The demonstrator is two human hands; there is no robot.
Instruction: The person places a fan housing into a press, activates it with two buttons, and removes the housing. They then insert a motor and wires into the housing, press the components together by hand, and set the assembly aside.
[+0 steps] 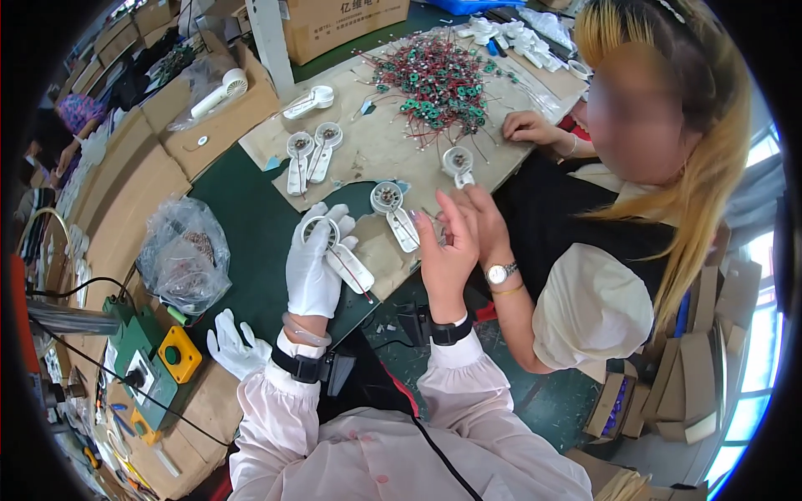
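Observation:
My left hand (312,280), in a white glove, is closed around a white handheld fan housing (351,269). Its round ring lies in the fingers, and a red wire runs down the handle. Bare and raised, my right hand (449,257) has its thumb apart from its fingers and holds nothing I can see. Just left of it lies another fan housing (404,230) with a motor in its round end. A co-worker's hand (489,221) is close beside my right hand, near a further fan housing (459,164).
A heap of red wires with green circuit boards (443,88) covers the far table. More fan housings (317,154) lie at the left on cardboard. A clear plastic bag (185,255), an empty white glove (238,344) and a green machine with a yellow button box (179,355) stand leftward.

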